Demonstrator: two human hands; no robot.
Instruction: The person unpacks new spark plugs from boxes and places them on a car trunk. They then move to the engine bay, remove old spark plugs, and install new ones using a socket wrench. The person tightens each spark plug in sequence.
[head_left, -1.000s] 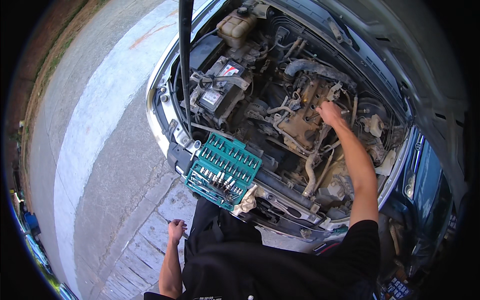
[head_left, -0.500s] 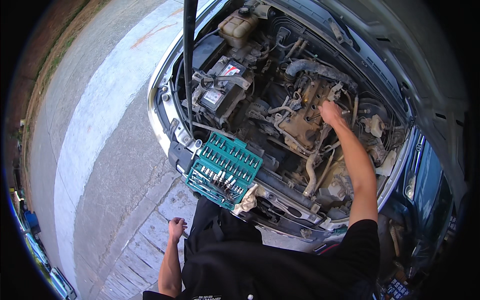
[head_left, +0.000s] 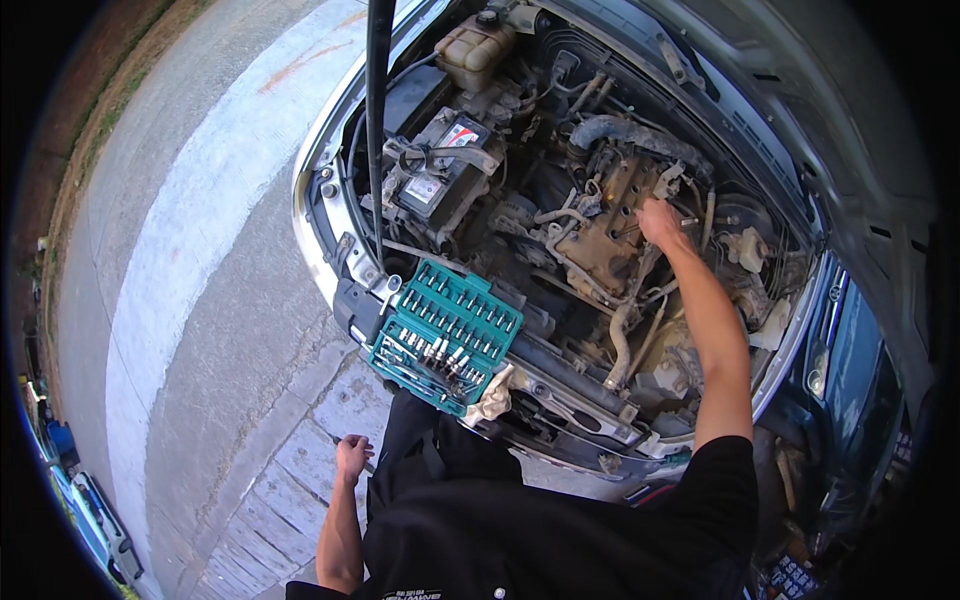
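Note:
My right hand (head_left: pixel 660 224) reaches over the brown, dusty engine cover (head_left: pixel 592 250), its fingers closed at the row of round holes. A thin bit of metal shows beside the fingers, but what they grip is mostly hidden. Low at my left side hangs my left hand (head_left: pixel 353 456) with curled fingers, away from the car. Thin dark ends show on either side of it; I cannot make out what they belong to. A green socket set case (head_left: pixel 462 290) lies opened on the car's front edge, holding rows of bits, sockets and small tools.
A crumpled pale cloth or glove (head_left: pixel 492 395) lies against the case. Behind the case sit the battery (head_left: pixel 432 190) and a yellowed fluid tank (head_left: pixel 475 55). A black prop rod (head_left: pixel 376 130) rises at the left, and the raised hood (head_left: pixel 850 130) overhangs the right.
The view shifts very slightly. My right hand stays at the engine cover with little visible movement. Around my left hand, the thin dark ends show more plainly than before.

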